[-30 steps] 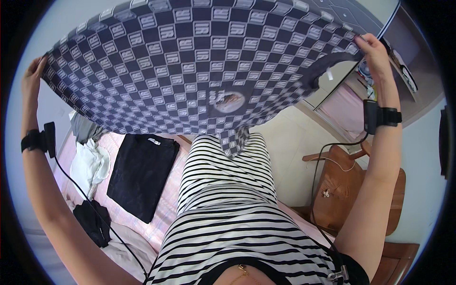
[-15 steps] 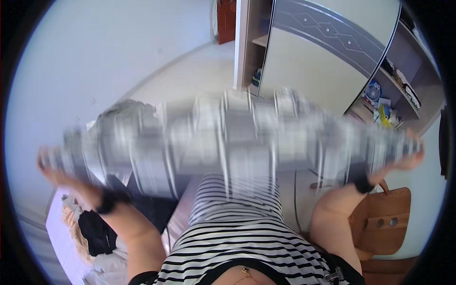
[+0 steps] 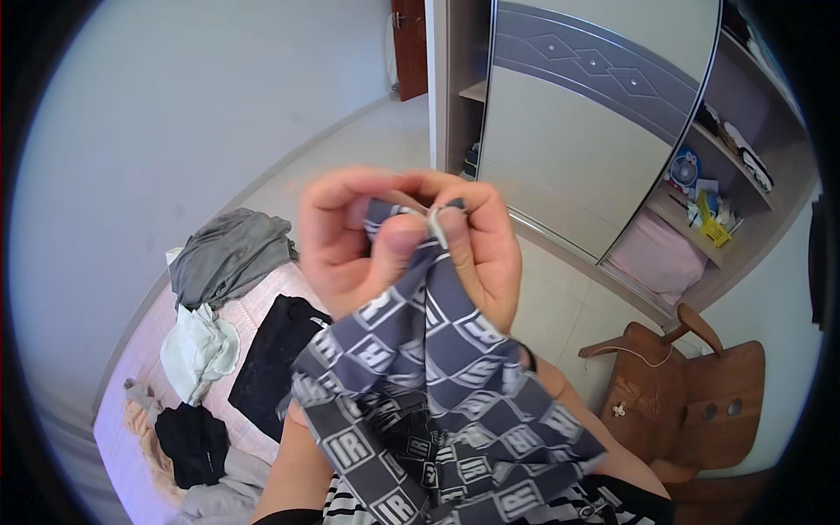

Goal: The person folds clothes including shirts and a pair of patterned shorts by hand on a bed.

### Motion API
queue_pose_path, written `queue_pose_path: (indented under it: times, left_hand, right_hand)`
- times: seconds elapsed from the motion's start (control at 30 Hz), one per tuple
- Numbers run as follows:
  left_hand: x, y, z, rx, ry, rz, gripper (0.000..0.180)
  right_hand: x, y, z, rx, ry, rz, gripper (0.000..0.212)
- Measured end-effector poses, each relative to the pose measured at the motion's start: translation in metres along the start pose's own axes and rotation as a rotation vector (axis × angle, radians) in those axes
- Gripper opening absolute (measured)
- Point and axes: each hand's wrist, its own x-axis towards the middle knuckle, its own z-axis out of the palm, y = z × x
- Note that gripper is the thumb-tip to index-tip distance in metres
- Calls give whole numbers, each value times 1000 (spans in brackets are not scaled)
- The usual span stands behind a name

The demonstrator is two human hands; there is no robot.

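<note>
A dark grey and white checked cloth (image 3: 376,350) hangs from both of my hands, close in front of my body. It drops in loose folds, and I cannot tell which garment it is. My left hand (image 3: 337,241) pinches one upper corner between thumb and fingers. Right beside it, my right hand (image 3: 490,245) pinches the other upper part, with a thin pale edge or cord at the thumb. The two hands meet at the fingertips, with slight motion blur on them.
At left, a pink-covered bed (image 3: 122,446) bears a grey garment (image 3: 232,254), a white garment (image 3: 199,346), black trousers or cloth (image 3: 276,359) and a black piece (image 3: 191,442). A wooden chair (image 3: 647,402) stands at right. Beyond is a sliding-door wardrobe (image 3: 560,149) with open shelves.
My hands were wide apart with the cloth stretched and blurred between them. They have come together in the middle, and the cloth now hangs folded beneath them.
</note>
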Motion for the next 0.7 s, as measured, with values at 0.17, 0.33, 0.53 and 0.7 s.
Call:
queue_pose_path:
  times: [0.17, 0.33, 0.53, 0.7]
  left_hand:
    - [8, -8, 18, 328, 4, 167, 36]
    - [29, 19, -17, 892, -509, 593, 18]
    - [-10, 66, 4, 999, -1768, 363, 11]
    - [-12, 67, -11, 982, -1602, 108, 7]
  right_hand:
    - [5, -18, 1, -3, 125, 85, 14]
    - [25, 23, -21, -28, 167, 171, 16]
    - [92, -16, -89, -509, 294, -255, 18]
    - [112, -54, -89, -578, 256, -403, 14]
